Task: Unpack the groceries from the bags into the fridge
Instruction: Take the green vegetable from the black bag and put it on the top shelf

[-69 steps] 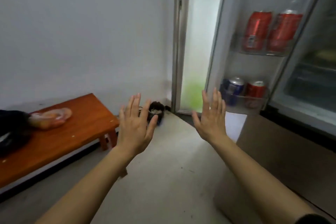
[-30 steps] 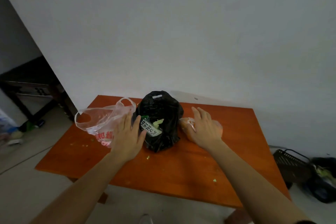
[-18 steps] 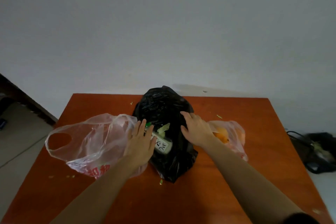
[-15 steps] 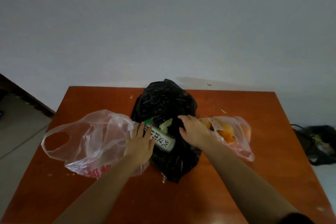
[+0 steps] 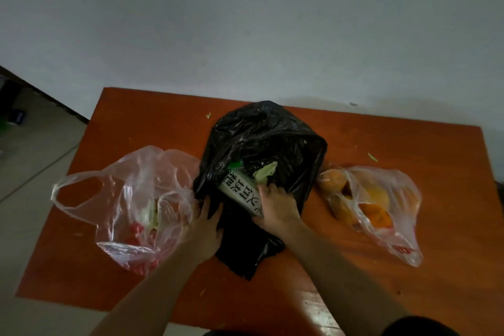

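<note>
a: which thing comes out next, and where is it?
b: a bottle [image 5: 240,191] with a white label and a green cap. it lies in the mouth of the black bag [image 5: 267,139], mid table [image 5: 409,144]. its long axis runs aslant, cap toward the far left corner, base toward the near right corner.
a: which hand is nearer?
b: the right hand [image 5: 276,209]. it lies over the base end, thumb on the label side, fingers on the side by the leafy greens [image 5: 266,172]. the bottle points away from that grip, so i'd judge the pull goes along the axis, back toward the near edge.
a: is the grip clamped on it?
b: can't tell. the hand hides the base, and whether the fingers wrap round doesn't show.
a: and the other one?
b: the left hand [image 5: 204,229] lies flat, fingers straight and apart, pressing the black bag's near left part, just beside the clear bag [image 5: 122,194].
a: what's hard to make out?
b: the light is dim and the black bag's inside is dark. the red stuff in the clear bag is unclear. the fruit bag [image 5: 368,199] sits toward the right edge. the fridge is out of view.
</note>
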`<state>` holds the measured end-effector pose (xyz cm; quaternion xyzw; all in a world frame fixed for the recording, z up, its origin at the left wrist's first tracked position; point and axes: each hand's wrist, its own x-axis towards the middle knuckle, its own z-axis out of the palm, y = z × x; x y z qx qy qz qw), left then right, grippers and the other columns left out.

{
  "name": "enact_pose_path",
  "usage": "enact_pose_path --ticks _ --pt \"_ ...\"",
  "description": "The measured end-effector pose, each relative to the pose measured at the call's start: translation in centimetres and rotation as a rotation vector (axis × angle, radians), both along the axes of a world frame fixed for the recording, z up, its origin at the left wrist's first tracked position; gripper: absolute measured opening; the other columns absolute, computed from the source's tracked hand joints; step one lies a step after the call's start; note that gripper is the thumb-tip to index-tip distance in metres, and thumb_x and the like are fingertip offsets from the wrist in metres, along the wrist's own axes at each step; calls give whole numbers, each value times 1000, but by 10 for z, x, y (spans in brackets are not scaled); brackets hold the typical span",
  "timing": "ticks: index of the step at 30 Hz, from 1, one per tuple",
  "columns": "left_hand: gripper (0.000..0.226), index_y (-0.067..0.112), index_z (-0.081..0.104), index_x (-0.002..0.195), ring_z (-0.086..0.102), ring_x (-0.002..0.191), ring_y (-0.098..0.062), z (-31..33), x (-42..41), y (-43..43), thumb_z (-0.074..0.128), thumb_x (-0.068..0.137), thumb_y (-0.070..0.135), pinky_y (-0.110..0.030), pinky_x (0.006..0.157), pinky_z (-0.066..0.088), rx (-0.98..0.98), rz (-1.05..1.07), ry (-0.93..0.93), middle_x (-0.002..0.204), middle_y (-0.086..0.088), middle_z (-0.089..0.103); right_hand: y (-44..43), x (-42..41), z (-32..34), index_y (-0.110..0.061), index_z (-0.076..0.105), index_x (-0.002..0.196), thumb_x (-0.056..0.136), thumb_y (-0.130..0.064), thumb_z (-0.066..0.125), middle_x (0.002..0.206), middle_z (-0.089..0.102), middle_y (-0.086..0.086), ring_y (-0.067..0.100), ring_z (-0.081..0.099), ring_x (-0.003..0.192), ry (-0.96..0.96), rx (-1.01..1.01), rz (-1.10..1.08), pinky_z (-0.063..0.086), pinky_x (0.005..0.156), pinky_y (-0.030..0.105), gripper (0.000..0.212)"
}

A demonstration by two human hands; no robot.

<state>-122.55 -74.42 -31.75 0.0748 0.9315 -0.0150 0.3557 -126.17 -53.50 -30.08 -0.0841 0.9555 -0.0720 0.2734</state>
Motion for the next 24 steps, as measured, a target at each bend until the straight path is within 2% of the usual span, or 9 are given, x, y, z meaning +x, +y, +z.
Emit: enact_pose_path --ticks 3,6,11,14,16,18,19,22,24 --pt "67 31 -4 159 -10 151 -42 1 -9 3 29 102 47 -66 119 7 -20 -2 -30 167 -11 -9 1 -9 7 -12 39 139 76 -58 70 120 60 9 30 61 108 37 -16 16 41 97 42 84" --pt "69 32 -2 159 -9 151 -43 8 -15 6 33 102 45 -64 117 13 -18 14 -61 167 -11 -9 6 -20 22 -21 49 128 70 -60 70 108 66 1 24 64 101 60 -46 19 38 95 38 73" --pt "73 34 -2 159 -5 152 -42 14 -20 9 41 102 44 -65 117 9 -37 18 -78 167 -11 -7 15 -31 57 -35 55 136 69 -69 64 107 71 -7 18 64 103 96 -65 -50 38 100 37 75" --pt "69 34 1 159 1 152 -41 18 -24 10 39 103 43 -65 117 9 -55 11 -97 167 -11 -3 25 -29 74 -37 57 137 70 -68 65 108 71 -11 14 65 100 114 -146 -211 43 100 36 74" --pt "68 34 9 159 10 150 -41 21 -27 12 43 101 42 -64 117 13 -57 11 -85 165 -13 7 33 -22 83 -36 56 136 72 -66 69 106 69 -11 10 66 88 60 -287 -418 52 80 30 72" --pt "69 33 17 157 17 146 -40 24 -29 15 50 98 41 -61 116 20 -72 0 -75 160 -14 16 40 -13 87 -35 52 139 77 -62 71 101 69 -11 8 65 76 9 -445 -620 46 57 24 71" --pt "70 32 19 156 19 145 -40 25 -29 16 53 96 43 -58 114 23 -90 -11 -68 158 -14 20 42 -9 88 -33 50 142 80 -59 72 96 69 -10 8 64 71 -2 -511 -708 42 53 25 71" --pt "75 29 25 153 25 139 -38 29 -26 16 61 89 43 -51 110 28 -171 -99 -8 151 -14 28 45 -4 92 -26 46 147 88 -57 67 90 64 -10 14 64 75 -1 -636 -914 48 63 34 70" --pt "72 24 28 151 26 138 -38 33 -21 15 60 89 40 -50 110 28 -175 -146 66 149 -16 29 48 -6 94 -19 44 150 92 -59 62 111 65 -3 23 66 101 -60 -780 -1101 52 86 41 73"
